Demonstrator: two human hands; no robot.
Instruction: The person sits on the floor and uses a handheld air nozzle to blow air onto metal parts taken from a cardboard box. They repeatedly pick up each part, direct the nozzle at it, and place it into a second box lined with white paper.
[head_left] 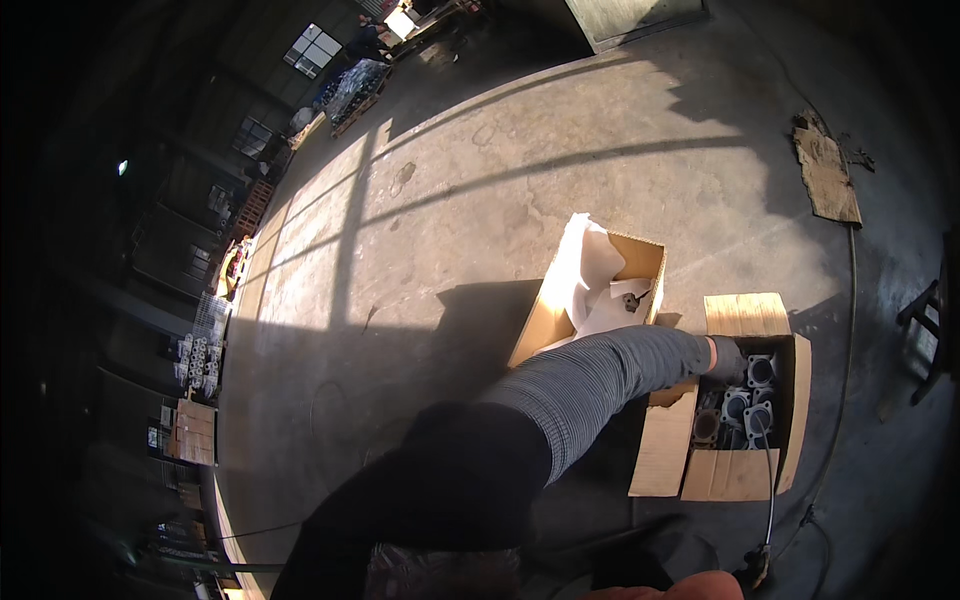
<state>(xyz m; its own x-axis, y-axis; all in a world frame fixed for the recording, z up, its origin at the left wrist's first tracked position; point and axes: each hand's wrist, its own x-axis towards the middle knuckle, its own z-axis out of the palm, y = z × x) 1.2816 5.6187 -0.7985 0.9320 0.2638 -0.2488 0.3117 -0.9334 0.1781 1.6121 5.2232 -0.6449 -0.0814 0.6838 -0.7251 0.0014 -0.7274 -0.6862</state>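
Dark glove cloth shows at the lower edge on what seems to be the right hand [752, 578], by the lower end of a thin metal rod [769, 500]; whether its fingers grip the rod, I cannot tell. The rod slants over the near edge of an open cardboard box [730, 475] on the floor. Beyond, a grey striped sleeve [610, 385] leads to the gloved left hand [727, 362], which reaches down inside the box's far left corner; its fingertips are hidden, so how far they are spread and whether they hold anything cannot be told. Metal parts [736, 405] with round openings fill the box from its near edge toward the far right corner, a brownish one by the left edge. Just beyond the sleeve stands a second carton [535, 330], with white wrapping [600, 260] and a small dark part [630, 302] near its right edge. Farther off, flat cardboard [828, 175] lies over a cable [851, 270] on the floor.
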